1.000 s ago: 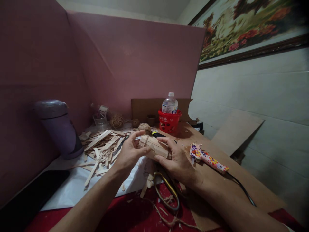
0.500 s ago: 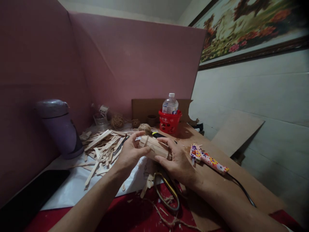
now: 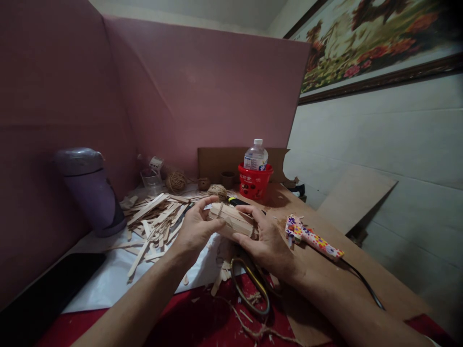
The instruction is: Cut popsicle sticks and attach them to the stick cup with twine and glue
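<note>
Small pale box of glued wooden craft sticks, held above table between both hands.

Left hand cupped on near-left end, right hand clasping right end, fingers curled on top. Best kept level, squeezed evenly, twine wrap undisturbed. Nearby: loose stick pile, floral-patterned glue gun, red bucket.

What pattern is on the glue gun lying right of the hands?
The glue gun is white with colourful flower print, seen in the head view.
</note>
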